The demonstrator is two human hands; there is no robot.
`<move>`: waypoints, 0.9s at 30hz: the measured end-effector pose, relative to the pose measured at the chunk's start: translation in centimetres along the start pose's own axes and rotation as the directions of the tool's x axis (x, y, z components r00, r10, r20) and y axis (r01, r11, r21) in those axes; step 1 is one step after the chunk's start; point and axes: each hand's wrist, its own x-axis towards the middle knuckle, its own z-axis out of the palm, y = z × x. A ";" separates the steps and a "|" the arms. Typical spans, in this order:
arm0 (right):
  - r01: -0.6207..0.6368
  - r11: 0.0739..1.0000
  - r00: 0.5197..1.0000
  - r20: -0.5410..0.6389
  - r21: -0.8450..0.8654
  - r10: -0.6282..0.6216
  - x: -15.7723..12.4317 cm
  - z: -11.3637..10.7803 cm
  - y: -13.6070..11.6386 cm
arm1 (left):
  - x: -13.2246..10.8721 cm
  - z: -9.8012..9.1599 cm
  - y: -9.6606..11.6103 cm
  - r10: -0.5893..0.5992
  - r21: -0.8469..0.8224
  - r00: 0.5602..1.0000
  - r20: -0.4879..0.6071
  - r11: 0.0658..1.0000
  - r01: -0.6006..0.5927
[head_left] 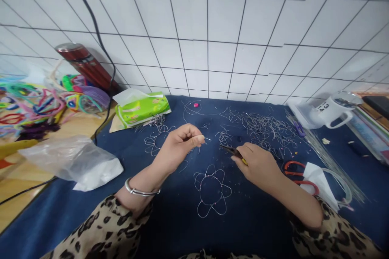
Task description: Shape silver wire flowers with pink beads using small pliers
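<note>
My left hand (182,145) pinches a short piece of thin wire (208,140) between thumb and fingers, its bent end pointing right. My right hand (258,164) is closed around small pliers (231,150) with dark jaws and yellow on the handle. The jaws point left toward the wire and do not touch it. Below, between both hands, a flower-shaped wire ring (222,186) lies on the dark blue cloth (249,226). Another looped wire shape (151,141) lies partly behind my left hand.
Wire scraps (267,127) lie behind my right hand, with red-handled scissors (311,186) and a white mug (334,109) at right. A green tissue pack (142,110), plastic bag (73,158), red flask (88,64) and colourful pipe cleaners (39,105) are at left.
</note>
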 end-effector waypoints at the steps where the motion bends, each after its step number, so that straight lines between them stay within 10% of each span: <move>1: 0.017 1.000 1.000 -0.011 -0.001 -0.017 0.0 0.2 0.1 | 0.0 0.2 -0.1 -0.021 -0.010 1.000 0.009 1.000 0.021; 13: 0.138 0.988 0.977 -0.155 -0.067 -0.147 0.1 3.6 1.0 | 0.0 1.0 -1.0 -0.214 0.037 0.967 0.135 0.977 0.211; 27: 0.105 0.994 0.994 -0.009 -0.016 -0.105 0.4 4.6 -0.1 | -0.7 2.2 -2.5 0.049 0.412 0.998 0.029 0.910 -0.056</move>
